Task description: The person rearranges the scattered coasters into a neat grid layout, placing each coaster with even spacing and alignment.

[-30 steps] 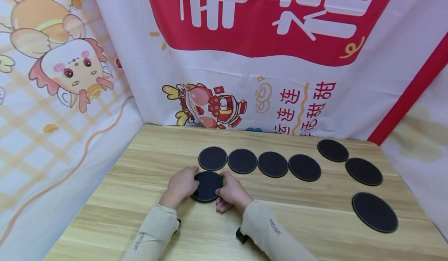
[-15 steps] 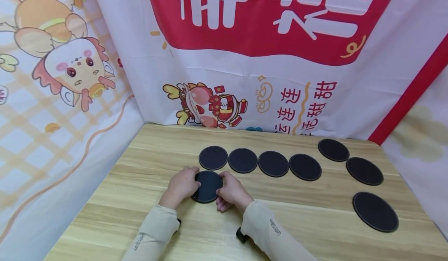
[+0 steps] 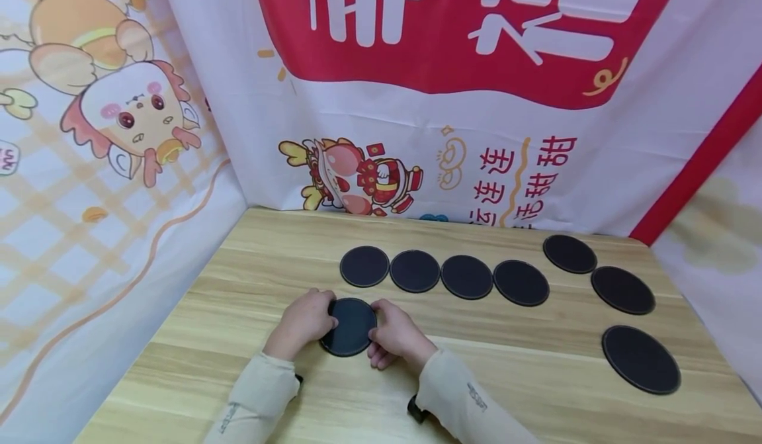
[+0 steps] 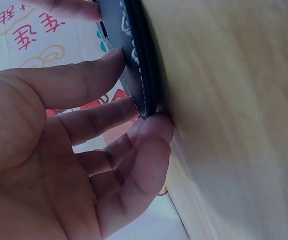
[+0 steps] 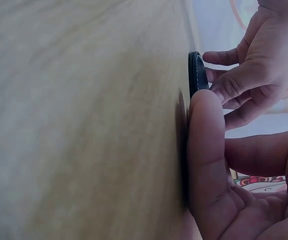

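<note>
Between both hands sits a round black coaster (image 3: 348, 327) with a stitched rim, over the wooden table. My left hand (image 3: 302, 323) pinches its left edge, thumb on the top face. On the opposite edge my right hand (image 3: 397, 336) grips it, thumb on top and the other fingers lower down. The left wrist view shows the coaster (image 4: 128, 55) with white stitching and a layered edge; whether it is one piece or a stack I cannot tell. In the right wrist view, fingers mostly cover the coaster (image 5: 199, 72).
Beyond the hands lies a row of several black coasters (image 3: 415, 271). Two more coasters (image 3: 622, 290) touch at the back right, and a single coaster (image 3: 641, 359) lies nearer on the right. Printed cloth (image 3: 381, 113) hangs behind the wooden table (image 3: 238, 285) and on its left.
Both hands have drawn the held coaster a little toward the person, so a gap now shows between it and the row. The head view has shifted slightly. The other coasters stay put.
</note>
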Motion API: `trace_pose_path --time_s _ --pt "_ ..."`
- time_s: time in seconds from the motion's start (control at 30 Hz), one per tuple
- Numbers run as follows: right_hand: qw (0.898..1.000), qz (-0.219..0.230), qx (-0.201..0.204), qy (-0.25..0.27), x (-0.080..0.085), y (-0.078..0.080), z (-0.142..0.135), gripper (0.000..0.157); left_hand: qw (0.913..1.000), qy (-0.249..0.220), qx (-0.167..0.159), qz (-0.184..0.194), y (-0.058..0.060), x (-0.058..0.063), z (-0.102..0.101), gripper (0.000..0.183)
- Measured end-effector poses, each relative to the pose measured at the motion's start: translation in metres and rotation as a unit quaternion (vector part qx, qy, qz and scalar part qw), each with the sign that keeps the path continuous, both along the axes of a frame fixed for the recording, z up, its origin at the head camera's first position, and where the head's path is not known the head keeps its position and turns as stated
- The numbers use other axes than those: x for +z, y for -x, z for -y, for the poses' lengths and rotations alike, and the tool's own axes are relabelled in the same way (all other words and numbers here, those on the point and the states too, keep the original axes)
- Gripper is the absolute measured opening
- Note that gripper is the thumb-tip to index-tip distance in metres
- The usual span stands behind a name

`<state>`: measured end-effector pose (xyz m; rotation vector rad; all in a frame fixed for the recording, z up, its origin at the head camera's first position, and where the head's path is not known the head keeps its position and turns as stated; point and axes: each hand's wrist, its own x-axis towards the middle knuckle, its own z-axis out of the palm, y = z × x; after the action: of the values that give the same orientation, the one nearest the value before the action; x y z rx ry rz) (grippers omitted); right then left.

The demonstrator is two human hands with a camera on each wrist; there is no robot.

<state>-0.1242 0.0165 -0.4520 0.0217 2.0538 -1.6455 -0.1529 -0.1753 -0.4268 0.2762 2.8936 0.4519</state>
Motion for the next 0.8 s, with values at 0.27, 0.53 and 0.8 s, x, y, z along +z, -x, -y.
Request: trace_pose_path --time_s 0.27,0.53,0.8 --pt "1.000 0.016 0.003 0.020 -0.001 -0.003 -0.005 0.059 1.0000 0.003 -0.004 0.006 -0.002 -0.001 0.001 0.036" --pt "1.000 0.018 0.003 0.015 -0.002 -0.003 -0.005 0.060 1.0000 0.008 -0.002 0.005 -0.003 -0.004 0.003 0.036" --pt "1.000 0.012 -0.006 0.027 0.001 0.004 -0.020 0.066 1.0000 -0.004 0.000 0.000 -0.003 -0.002 0.003 0.037"
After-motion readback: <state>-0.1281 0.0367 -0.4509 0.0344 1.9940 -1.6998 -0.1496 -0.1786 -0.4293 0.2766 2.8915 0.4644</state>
